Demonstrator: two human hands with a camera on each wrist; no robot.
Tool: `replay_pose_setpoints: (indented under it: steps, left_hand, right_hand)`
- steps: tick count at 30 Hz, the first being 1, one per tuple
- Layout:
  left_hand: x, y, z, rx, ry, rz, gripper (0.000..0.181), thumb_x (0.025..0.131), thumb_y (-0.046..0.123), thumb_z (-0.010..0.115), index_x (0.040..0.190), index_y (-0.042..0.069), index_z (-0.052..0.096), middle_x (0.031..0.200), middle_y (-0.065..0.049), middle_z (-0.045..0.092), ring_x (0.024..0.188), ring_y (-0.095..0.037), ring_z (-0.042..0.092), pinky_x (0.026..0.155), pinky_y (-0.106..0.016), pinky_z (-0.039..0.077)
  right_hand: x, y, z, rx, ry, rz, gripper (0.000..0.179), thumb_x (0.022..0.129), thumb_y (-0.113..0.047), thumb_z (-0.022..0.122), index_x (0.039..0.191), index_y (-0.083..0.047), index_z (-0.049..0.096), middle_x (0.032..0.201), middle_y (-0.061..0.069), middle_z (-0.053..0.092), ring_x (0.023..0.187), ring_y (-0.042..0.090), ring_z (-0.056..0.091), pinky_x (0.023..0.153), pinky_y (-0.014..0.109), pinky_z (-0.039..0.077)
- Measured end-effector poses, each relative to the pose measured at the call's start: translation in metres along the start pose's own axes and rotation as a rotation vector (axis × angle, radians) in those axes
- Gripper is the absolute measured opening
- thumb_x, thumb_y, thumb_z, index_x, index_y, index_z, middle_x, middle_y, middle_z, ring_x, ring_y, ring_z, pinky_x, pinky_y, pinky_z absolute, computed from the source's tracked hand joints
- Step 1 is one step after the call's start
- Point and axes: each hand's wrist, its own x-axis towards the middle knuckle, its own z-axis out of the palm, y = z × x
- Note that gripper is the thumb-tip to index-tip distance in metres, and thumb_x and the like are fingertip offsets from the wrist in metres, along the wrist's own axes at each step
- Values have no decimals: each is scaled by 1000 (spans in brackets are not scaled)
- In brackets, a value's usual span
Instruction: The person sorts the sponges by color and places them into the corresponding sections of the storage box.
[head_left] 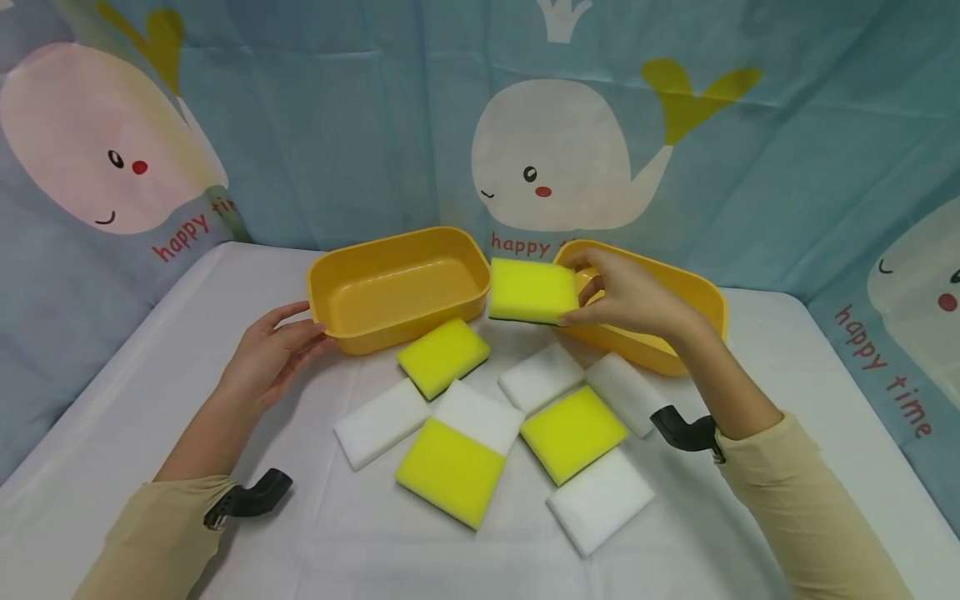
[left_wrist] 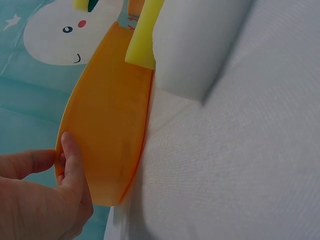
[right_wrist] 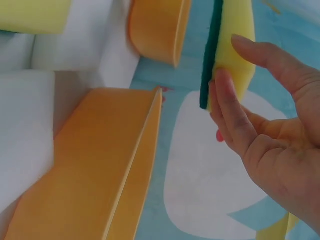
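My right hand [head_left: 626,292] pinches a yellow sponge [head_left: 532,290] by its right end, holding it up between the two tubs; its dark green scouring side shows in the right wrist view. At the left, my left hand [head_left: 270,354] holds the near left end of a yellow plastic tub [head_left: 408,340], fingers on its rim and outer wall. That tub's inside is bare. In the left wrist view the left hand [left_wrist: 50,195] pinches the rim of the tub [left_wrist: 107,105]. A second yellow tub [head_left: 705,308] stands behind the right hand, partly hidden by it.
Several sponges lie in front of the tubs on the white-covered table [head_left: 247,550]: yellow sponges [head_left: 450,473] and white sponges [head_left: 602,504], some overlapping. A blue curtain [head_left: 360,150] printed with whales hangs behind the table. Black wrist mounts [head_left: 251,500] sit on both sleeves.
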Motion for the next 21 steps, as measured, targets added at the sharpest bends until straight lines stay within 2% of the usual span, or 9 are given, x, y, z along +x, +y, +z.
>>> replay_pose_setpoints:
  steps: [7, 14, 21]
  left_hand:
    - [1, 0, 0, -8, 2, -5, 80, 106, 9, 63, 169, 11, 14, 121, -1, 60, 89, -6, 74, 85, -20, 61]
    - [1, 0, 0, -13, 5, -14, 79, 106, 9, 64, 168, 13, 16, 123, -2, 58, 90, -6, 74, 86, -21, 61]
    - [1, -1, -2, -11, -16, 12, 79, 106, 8, 63, 168, 8, 14, 117, 0, 62, 90, -6, 74, 85, -21, 61]
  right_hand:
    - [12, -6, 5, 10, -1, -5, 77, 89, -18, 85, 151, 4, 46, 152, 21, 51, 113, 35, 67, 92, 42, 61]
    - [25, -13, 10, 8, -8, 28, 75, 90, -18, 84, 151, 2, 47, 150, 21, 52, 117, 36, 66, 96, 44, 60]
    - [40, -17, 17, 6, 2, 47, 78, 88, -18, 86, 154, -1, 46, 143, 19, 57, 117, 36, 67, 96, 44, 60]
